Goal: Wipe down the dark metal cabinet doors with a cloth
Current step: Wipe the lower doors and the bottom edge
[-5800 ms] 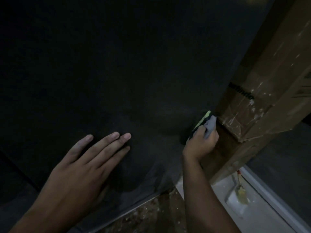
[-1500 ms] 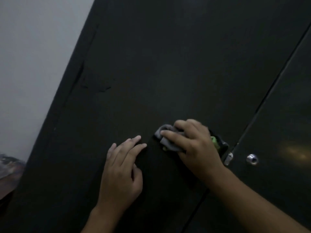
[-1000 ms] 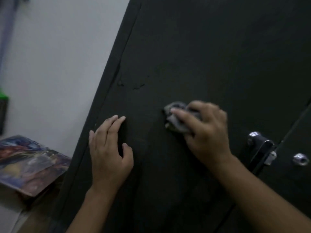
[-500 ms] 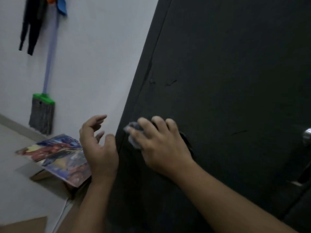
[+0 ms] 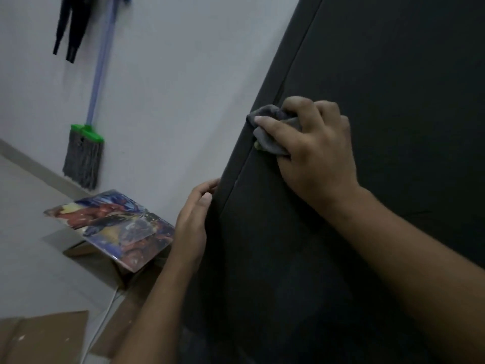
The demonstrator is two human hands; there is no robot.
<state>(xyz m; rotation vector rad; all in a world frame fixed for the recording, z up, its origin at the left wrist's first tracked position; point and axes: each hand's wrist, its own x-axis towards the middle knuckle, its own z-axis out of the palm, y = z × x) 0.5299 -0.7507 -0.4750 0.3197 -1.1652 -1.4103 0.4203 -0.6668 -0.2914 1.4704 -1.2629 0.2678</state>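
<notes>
The right hand [image 5: 312,151], knuckles raised, bunches the grey cloth [image 5: 267,132] against the cabinet door [image 5: 380,101] at its left seam, while the left hand [image 5: 193,222] curls around the cabinet's side edge below.

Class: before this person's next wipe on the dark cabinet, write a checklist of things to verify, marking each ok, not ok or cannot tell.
1. Cloth gripped: ok, the right hand curls round it.
2. Cloth against the cabinet: ok, pressed at the seam near its left edge.
3. Cabinet steadied: ok, the left hand holds that edge, below the cloth.
4. Path straight down the edge free: not ok, the left hand sits in it.
5. Cloth clean enough: cannot tell, mostly hidden under the fingers.
6. Floor safe underfoot: probably not ok, cardboard lies near the cabinet's foot.
</notes>
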